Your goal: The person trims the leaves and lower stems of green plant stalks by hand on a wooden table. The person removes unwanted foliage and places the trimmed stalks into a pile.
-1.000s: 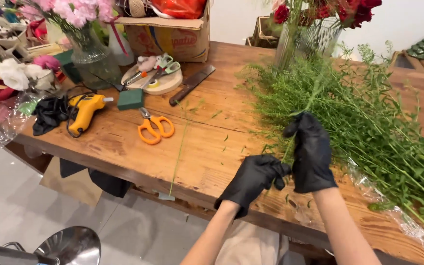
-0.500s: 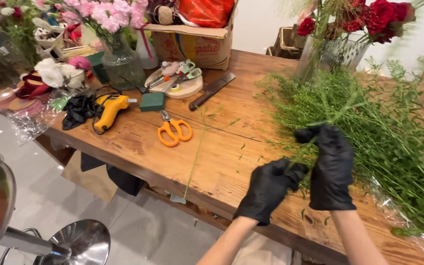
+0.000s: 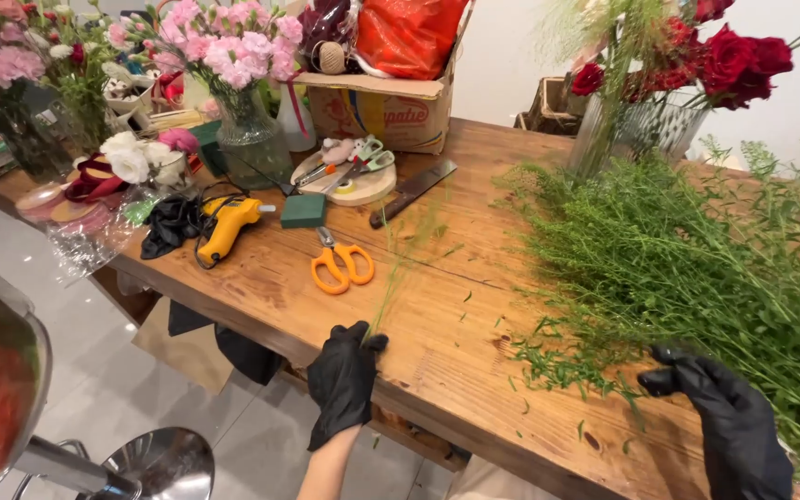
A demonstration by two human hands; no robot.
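L hand (image 3: 344, 375), black glove, fingers pinched narrow on a thin green stem (image 3: 398, 268) lying across the wooden worktop (image 3: 437, 361) w/ tip away from fingers. Orange scissors (image 3: 340, 264) just beyond fingers, left of stem. R hand (image 3: 724, 417) fingers curled loosely, touching edge of greenery pile (image 3: 687, 268); loose leaves (image 3: 548, 366) btw hands.

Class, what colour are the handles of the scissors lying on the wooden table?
Orange: the scissors show best in the head view.
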